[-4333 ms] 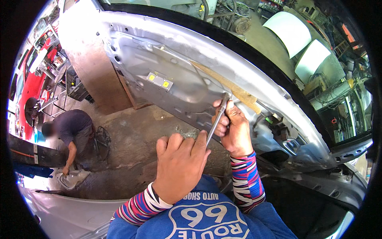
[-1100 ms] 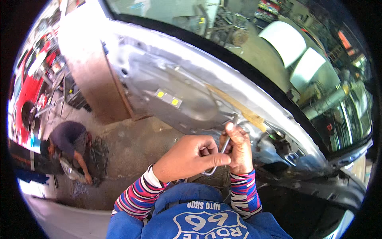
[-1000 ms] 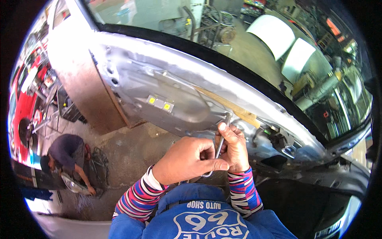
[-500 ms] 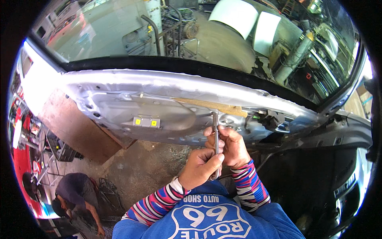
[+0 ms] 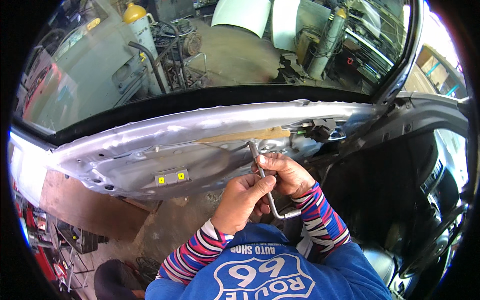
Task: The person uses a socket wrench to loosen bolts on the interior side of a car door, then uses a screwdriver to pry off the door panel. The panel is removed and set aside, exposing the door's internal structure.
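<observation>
My left hand (image 5: 245, 196) is closed round the shaft of a metal L-shaped socket wrench (image 5: 273, 206), thumb along it. Just above, my right hand (image 5: 287, 173) pinches the same wrench near its thick socket end. That socket end tilts up to the left and meets the bare grey inner panel of a car door (image 5: 210, 157), below a tan strip (image 5: 240, 135). Whether a bolt sits in the socket is hidden. The short bent end of the wrench sticks out to the right, below my right wrist.
A black latch part (image 5: 320, 131) is on the door to the right. A bracket with two yellow squares (image 5: 171, 177) is on its left half. Beyond the window glass stand gas cylinders (image 5: 327, 45) and pale body panels (image 5: 242, 15). A brown board (image 5: 95, 207) leans at left.
The wrench has turned, so its bent end now points right, and its shaft leans more. The view has shifted. The person at lower left is now mostly out of view.
</observation>
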`<state>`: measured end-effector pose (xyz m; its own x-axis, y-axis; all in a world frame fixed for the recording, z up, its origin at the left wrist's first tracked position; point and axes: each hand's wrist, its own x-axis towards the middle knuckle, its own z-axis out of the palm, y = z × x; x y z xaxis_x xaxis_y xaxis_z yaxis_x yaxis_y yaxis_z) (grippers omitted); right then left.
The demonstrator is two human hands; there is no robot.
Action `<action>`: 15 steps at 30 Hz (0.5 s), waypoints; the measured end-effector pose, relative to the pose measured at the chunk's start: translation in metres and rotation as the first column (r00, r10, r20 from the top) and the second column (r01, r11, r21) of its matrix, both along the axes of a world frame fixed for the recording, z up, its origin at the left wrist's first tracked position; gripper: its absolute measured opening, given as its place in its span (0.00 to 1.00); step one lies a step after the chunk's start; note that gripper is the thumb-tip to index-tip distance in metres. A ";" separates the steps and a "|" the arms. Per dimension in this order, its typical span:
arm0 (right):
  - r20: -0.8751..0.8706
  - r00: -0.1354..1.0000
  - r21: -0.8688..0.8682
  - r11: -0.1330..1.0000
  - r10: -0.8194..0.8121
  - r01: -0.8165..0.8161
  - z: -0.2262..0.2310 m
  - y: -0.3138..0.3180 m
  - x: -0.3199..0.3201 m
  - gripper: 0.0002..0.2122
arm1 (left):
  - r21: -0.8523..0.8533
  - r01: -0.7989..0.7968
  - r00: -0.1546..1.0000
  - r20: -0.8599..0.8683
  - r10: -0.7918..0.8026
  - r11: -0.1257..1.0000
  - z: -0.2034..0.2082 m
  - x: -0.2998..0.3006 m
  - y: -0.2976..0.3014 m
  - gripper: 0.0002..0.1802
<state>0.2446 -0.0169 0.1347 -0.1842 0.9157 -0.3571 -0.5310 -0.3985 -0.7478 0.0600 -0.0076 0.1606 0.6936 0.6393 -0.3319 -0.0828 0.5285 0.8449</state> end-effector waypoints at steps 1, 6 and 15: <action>-0.012 1.000 0.012 1.000 0.028 -0.027 0.000 -0.001 0.000 0.16 | -0.022 -0.007 1.000 0.029 0.008 1.000 0.000 0.000 0.001 0.20; -0.143 0.984 0.000 0.994 0.105 -0.106 0.002 -0.001 0.001 0.18 | -0.023 0.061 0.997 0.046 -0.060 0.998 -0.004 -0.001 0.005 0.21; 0.058 0.997 -0.078 0.995 0.059 -0.055 0.009 0.014 0.002 0.15 | -0.072 0.256 0.965 -0.043 -0.260 0.964 0.005 -0.008 0.024 0.22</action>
